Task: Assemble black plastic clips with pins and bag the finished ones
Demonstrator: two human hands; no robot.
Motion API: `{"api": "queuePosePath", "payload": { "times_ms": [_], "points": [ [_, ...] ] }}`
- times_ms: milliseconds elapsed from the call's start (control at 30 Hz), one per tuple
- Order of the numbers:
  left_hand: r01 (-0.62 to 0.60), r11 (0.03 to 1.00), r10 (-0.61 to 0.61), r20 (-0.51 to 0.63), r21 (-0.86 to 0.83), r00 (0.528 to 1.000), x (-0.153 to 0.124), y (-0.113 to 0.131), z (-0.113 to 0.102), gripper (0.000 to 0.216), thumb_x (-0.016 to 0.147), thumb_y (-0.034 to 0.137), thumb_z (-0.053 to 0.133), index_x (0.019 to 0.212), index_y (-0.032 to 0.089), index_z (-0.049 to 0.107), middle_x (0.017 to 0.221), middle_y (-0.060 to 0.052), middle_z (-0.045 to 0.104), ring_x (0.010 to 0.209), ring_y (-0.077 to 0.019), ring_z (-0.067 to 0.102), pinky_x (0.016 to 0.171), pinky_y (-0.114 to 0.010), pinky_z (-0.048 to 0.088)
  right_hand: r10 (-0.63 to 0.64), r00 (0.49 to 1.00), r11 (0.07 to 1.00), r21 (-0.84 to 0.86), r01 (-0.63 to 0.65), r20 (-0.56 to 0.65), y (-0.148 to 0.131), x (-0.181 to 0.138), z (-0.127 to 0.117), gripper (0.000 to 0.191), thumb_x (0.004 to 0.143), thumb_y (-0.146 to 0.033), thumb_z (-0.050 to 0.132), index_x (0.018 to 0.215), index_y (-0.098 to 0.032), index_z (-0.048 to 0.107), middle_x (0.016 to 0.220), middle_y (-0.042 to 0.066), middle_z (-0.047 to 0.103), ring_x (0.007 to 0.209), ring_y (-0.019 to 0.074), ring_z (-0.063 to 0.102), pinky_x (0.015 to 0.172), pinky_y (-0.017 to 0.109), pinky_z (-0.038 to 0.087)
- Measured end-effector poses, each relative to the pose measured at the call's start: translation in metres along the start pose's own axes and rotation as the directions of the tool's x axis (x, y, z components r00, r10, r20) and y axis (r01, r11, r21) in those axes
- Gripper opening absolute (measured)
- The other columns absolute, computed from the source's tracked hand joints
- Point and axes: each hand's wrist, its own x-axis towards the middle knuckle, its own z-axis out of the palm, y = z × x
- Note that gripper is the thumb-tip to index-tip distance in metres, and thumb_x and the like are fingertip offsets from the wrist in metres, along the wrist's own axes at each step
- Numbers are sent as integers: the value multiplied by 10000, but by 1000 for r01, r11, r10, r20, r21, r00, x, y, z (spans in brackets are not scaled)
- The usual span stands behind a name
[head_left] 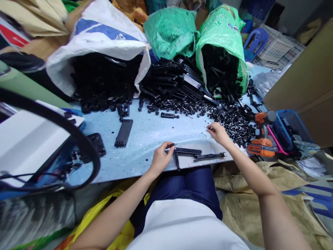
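Observation:
My left hand (pixel 164 155) is closed at the table's front edge, its thumb and fingers pinching the end of a black plastic bar (pixel 188 151). A small shiny screw tip shows by the thumb. A shorter black piece (pixel 177 161) hangs from that same end toward my lap. Beside the bar, another black plastic part with a forked end (pixel 209 156) lies on a pale board. My right hand (pixel 219 133) is above the table at the left of the loose screw pile (pixel 240 126). Its fingertips pinch a small screw (pixel 208 128), dark with a shiny end.
An orange cordless drill (pixel 262 135) rests at the right beside a blue basket (pixel 286 121). White (pixel 104 41) and green sacks (pixel 221 31) spill black parts across the back. A flat black plate (pixel 124 133) lies left of centre; a black hose (pixel 95 152) curves at far left.

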Motion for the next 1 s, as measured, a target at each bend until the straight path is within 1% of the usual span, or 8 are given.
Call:
{"api": "queuePosePath", "payload": {
  "times_ms": [200, 300, 500, 633, 767, 867, 933, 1000],
  "points": [
    [-177, 942, 179, 20, 285, 984, -9, 0, 4, 178, 824, 302, 457, 874, 219, 606, 923, -58, 672, 907, -229, 612, 824, -374, 467, -63, 945, 993, 119, 26, 321, -29, -35, -9, 139, 801, -185, 565, 903, -175, 659, 841, 37, 677, 737, 140, 616, 692, 231, 450],
    [-219, 908, 236, -5, 356, 972, -12, -3, 7, 211, 846, 316, 436, 936, 217, 599, 1046, -82, 633, 1005, -242, 571, 867, -396, 449, -30, 912, 999, -15, 40, 408, -46, -39, -6, 137, 792, -142, 571, 886, -156, 669, 850, 62, 689, 762, 157, 628, 704, 232, 437],
    [-374, 830, 394, 41, 413, 918, -19, -9, 2, 290, 855, 335, 444, 1083, 191, 552, 1093, -127, 610, 1072, -260, 544, 917, -432, 410, -36, 852, 946, -257, 197, 522, -69, -37, -4, 169, 839, -117, 494, 875, -137, 658, 870, 118, 686, 832, 203, 634, 691, 243, 413],
    [-569, 726, 500, 271, 386, 822, -18, -17, -7, 256, 858, 290, 431, 1036, 197, 591, 1082, -122, 632, 1114, -269, 536, 944, -463, 379, -15, 898, 958, -251, 139, 440, -53, -46, 12, 184, 873, -225, 497, 970, -144, 630, 839, 112, 686, 803, 201, 639, 674, 256, 438],
    [-787, 565, 573, 569, 248, 590, -7, -18, -6, 301, 880, 253, 372, 1086, 204, 586, 1135, -98, 624, 1147, -235, 521, 980, -439, 353, -285, 931, 950, -65, 307, 230, -20, -67, 41, 277, 903, -325, 443, 1057, -163, 607, 1016, 114, 660, 949, 184, 599, 789, 295, 471],
    [-884, 421, 583, 686, 202, 435, 5, -6, 4, 363, 903, 287, 358, 1209, 166, 511, 1243, -124, 555, 1177, -231, 487, 977, -400, 346, -439, 896, 895, -55, 443, 69, 2, -80, 51, 383, 901, -420, 413, 1155, -173, 559, 1103, 116, 624, 971, 185, 574, 803, 322, 477],
    [-905, 345, 540, 736, 248, 408, 11, 6, 14, 436, 900, 355, 393, 1262, 120, 458, 1283, -166, 510, 1139, -249, 504, 915, -374, 380, -466, 884, 868, -176, 464, 34, 14, -84, 49, 464, 875, -497, 421, 1156, -157, 564, 1071, 135, 624, 914, 204, 577, 754, 328, 477],
    [-891, 303, 476, 757, 337, 448, 17, 17, 26, 512, 886, 407, 424, 1277, 77, 431, 1272, -203, 504, 1057, -255, 541, 826, -346, 407, -441, 897, 845, -330, 421, 17, 24, -84, 45, 508, 837, -566, 437, 1012, -133, 635, 887, 134, 648, 791, 211, 578, 664, 313, 457]
  ]
}}
